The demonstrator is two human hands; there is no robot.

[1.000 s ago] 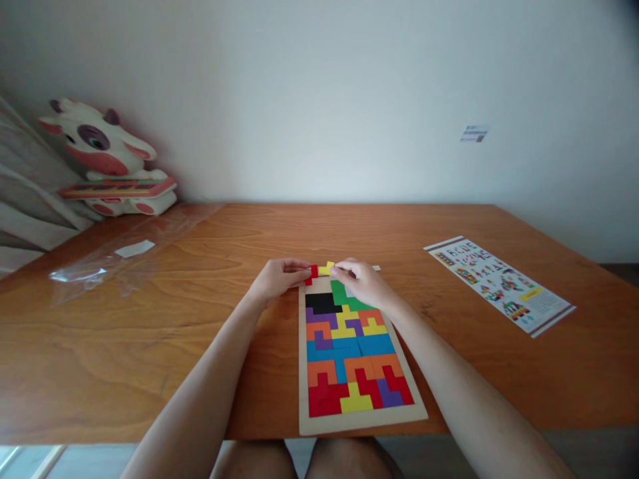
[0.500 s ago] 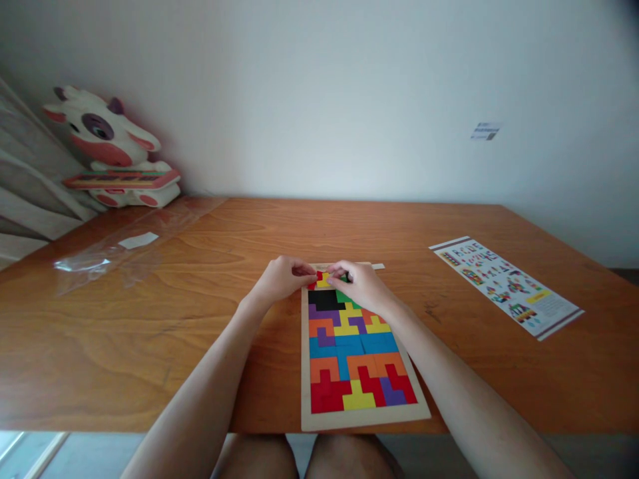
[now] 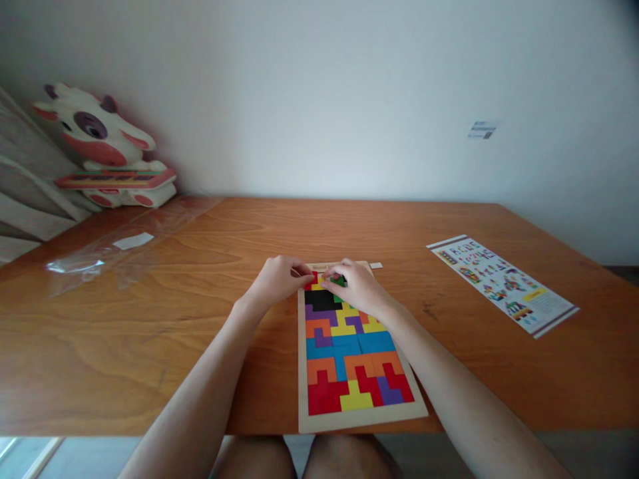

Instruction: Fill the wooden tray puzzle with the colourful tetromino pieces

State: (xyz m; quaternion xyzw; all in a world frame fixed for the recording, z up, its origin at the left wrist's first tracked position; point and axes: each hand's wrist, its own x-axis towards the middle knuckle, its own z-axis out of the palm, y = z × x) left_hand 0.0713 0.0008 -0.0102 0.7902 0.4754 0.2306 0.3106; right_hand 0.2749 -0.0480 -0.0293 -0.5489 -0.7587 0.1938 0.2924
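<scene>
A wooden puzzle board (image 3: 363, 422) lies flat before me, its pale frame filled with coloured block pieces. At its far left corner, my left hand (image 3: 279, 278) pinches a red puzzle piece (image 3: 309, 283) between thumb and fingers. Beside it, my right hand (image 3: 355, 285) has its fingertips closed on a yellow puzzle piece (image 3: 318, 283) that sits against the red one. Under the right fingers a green piece (image 3: 340, 281) shows in part. A black piece (image 3: 319, 301) lies just nearer to me. The right hand covers some of the board's far right corner.
The board rests on a brown wooden table (image 3: 200, 266). A printed picture sheet (image 3: 504, 285) lies to the right. Clear plastic wrapping (image 3: 100, 263) is at the left, before a cow-shaped toy keyboard (image 3: 114, 179). A small white slip (image 3: 376, 265) lies behind the board.
The right hand has shifted slightly at the far end of the board, and more of the printed far rim shows. Both hands keep their pinch. The whole view has moved a little.
</scene>
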